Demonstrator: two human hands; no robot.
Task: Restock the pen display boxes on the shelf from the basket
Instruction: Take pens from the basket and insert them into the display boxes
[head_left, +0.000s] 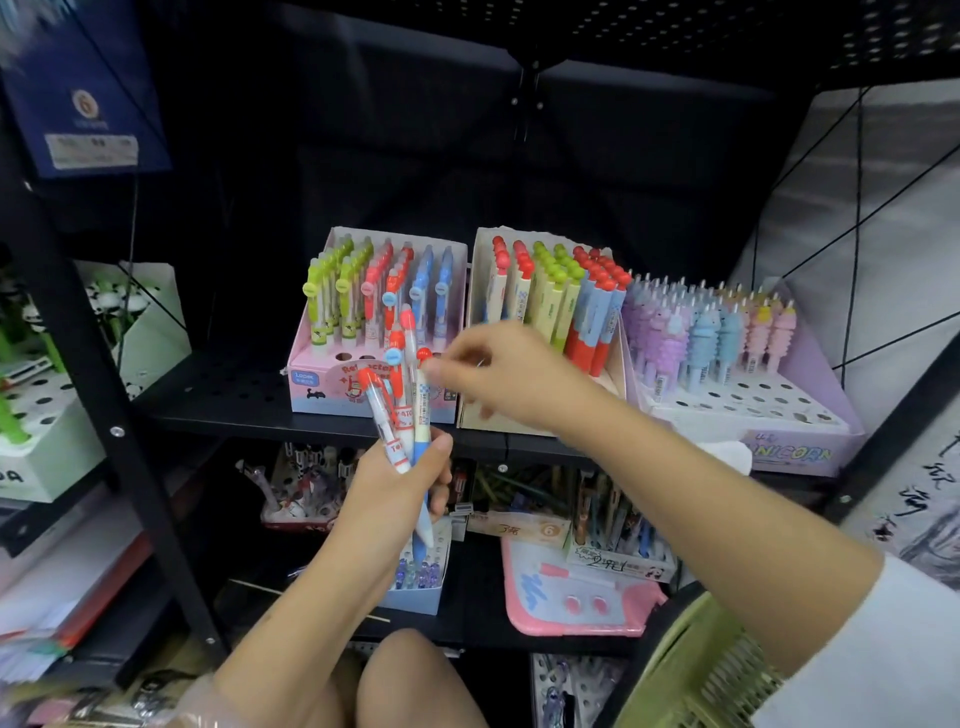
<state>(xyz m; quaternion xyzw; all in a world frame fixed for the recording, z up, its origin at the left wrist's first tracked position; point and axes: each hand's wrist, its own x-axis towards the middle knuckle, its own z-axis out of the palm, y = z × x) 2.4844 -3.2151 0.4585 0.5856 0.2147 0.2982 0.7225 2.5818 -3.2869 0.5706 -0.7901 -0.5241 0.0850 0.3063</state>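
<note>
Now our left hand (397, 486) grips a bunch of pens (402, 410) upright before the pink box (317, 382) on the shelf (218, 410); our right hand (498, 371) pinches one pen top, and the green basket (696, 670) hangs at our right arm

A pink board (576, 597) lies below a navy folder (83, 88)

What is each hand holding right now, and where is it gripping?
The left hand grips a bunch of pens around their lower barrels. The right hand pinches the top of one cream pen in that bunch.
</note>
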